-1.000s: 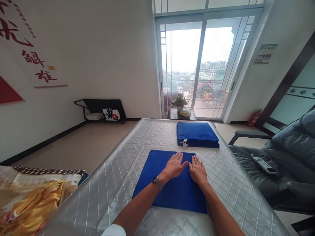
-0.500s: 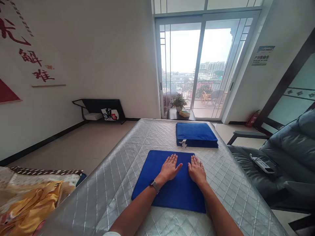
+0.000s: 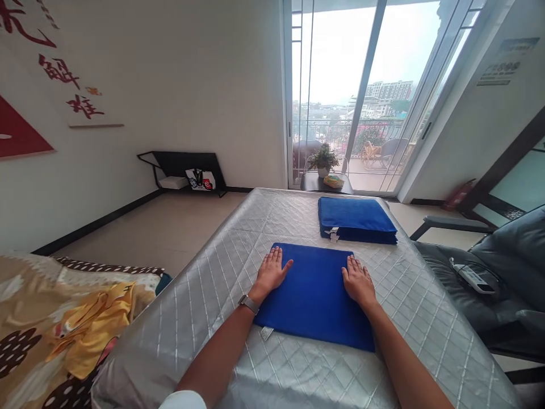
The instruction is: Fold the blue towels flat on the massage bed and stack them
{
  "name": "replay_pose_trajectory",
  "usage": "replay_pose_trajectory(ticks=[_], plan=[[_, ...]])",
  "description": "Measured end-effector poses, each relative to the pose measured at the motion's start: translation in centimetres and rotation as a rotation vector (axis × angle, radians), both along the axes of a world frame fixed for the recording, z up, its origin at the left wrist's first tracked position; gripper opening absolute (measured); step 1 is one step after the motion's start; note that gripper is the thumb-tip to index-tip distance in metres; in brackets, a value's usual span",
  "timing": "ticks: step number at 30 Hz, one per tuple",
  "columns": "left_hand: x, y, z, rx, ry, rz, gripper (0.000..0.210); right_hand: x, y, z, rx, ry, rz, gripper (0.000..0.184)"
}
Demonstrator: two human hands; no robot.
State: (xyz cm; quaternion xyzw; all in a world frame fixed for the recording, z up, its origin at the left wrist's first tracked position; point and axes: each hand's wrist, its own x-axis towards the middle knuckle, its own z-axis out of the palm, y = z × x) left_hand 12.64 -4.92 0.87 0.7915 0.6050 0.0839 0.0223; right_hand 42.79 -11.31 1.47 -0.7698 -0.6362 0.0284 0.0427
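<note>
A blue folded cloth [image 3: 317,295] lies flat on the silver quilted cover [image 3: 298,369] in front of me. My left hand [image 3: 271,271] rests flat on its left edge, fingers stretched out and thumb apart. On the cloth's right edge, near the far corner, my right hand [image 3: 358,279] lies flat with its fingers extended. A small white label [image 3: 266,333] pokes out at the near left corner. Beyond the cloth sits a stack of similar blue folded cloths [image 3: 356,216], with white labels at its near left side.
To the right stands a dark armchair [image 3: 443,272] with a white power strip [image 3: 472,276] on its seat. Yellow clothing [image 3: 97,329] lies on a patterned blanket [image 3: 21,284] at the left. A potted plant [image 3: 323,160] stands on a small table by the glass door.
My left hand has slid left across the cloth to its left edge; my right hand is at the right edge. The label at the near left corner now shows. The view has tilted down.
</note>
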Motion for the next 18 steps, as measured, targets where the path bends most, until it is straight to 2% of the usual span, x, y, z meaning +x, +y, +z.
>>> replay_pose_trajectory(ticks=[18], plan=[[0.19, -0.25, 0.23, 0.003, -0.026, 0.001, 0.085, 0.13, -0.10, 0.18, -0.008, -0.020, 0.006, 0.067]])
